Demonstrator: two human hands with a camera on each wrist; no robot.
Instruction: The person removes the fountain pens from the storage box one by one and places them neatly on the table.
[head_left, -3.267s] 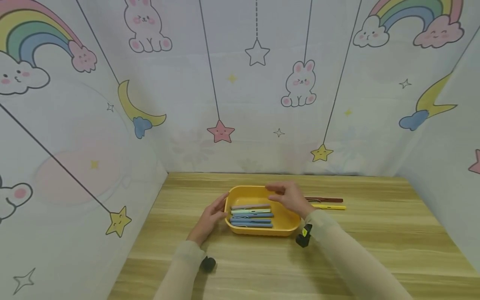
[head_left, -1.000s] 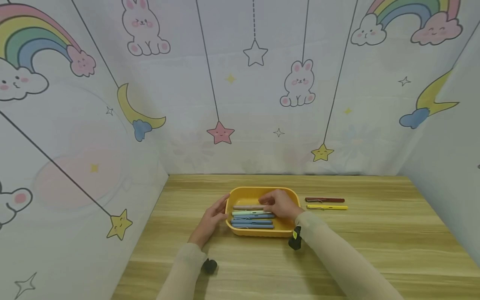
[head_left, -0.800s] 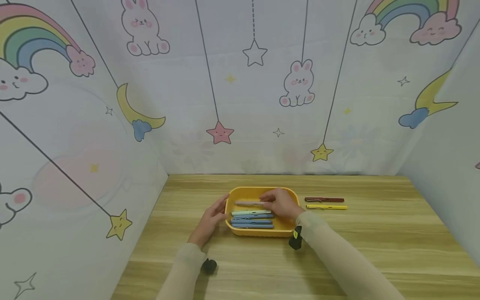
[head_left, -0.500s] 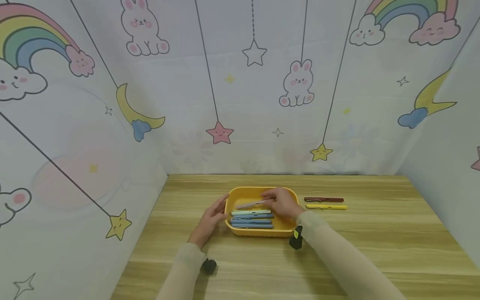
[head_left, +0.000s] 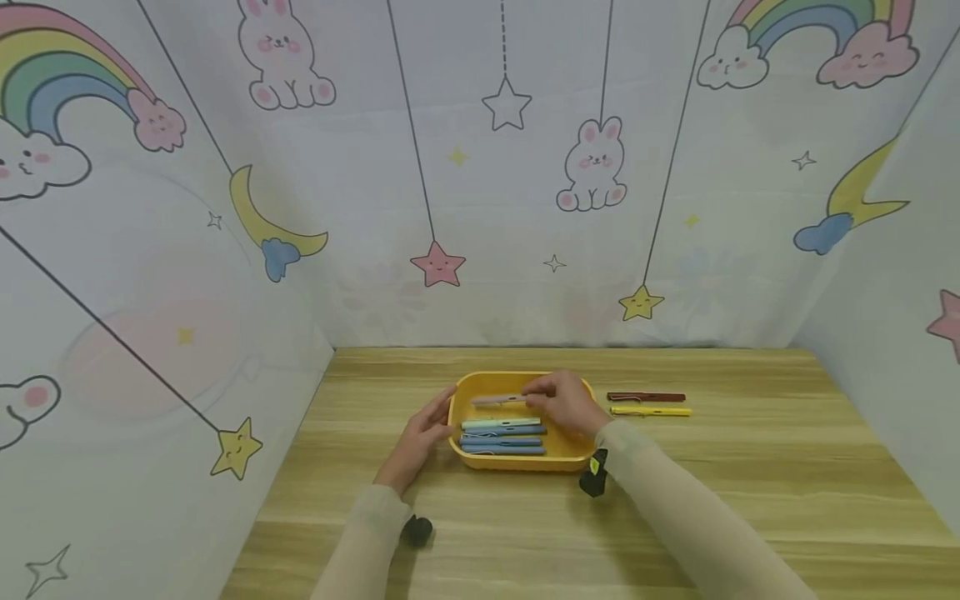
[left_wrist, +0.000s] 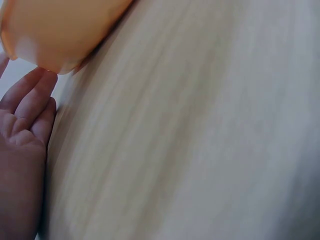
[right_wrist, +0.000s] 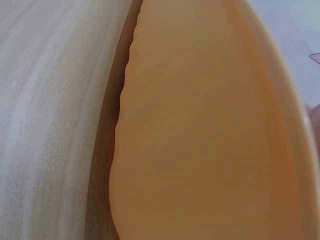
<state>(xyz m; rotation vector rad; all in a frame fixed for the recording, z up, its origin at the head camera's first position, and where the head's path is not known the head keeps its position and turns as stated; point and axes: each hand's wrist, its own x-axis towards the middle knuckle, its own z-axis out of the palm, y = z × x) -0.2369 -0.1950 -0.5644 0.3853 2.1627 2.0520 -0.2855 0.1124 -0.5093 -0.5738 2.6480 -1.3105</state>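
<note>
A yellow plastic basket stands on the wooden table. Inside, my right hand pinches the right end of a pale pink pen, which lies or hovers near the back wall; contact with the basket floor is hard to tell. A mint green pen and three blue pens lie side by side at the basket's left front. My left hand rests its extended fingers against the basket's left end; the left wrist view shows its fingertips touching the wall. In the right wrist view, the basket wall hides most of that hand.
To the right of the basket, a dark red pen and a yellow pen lie parallel on the table. Patterned cloth walls enclose the table at the back and both sides.
My right hand came down into the basket from above its back rim and took hold of the pale pink pen. It shifted the pen backward, away from the others. My left hand stayed put.
</note>
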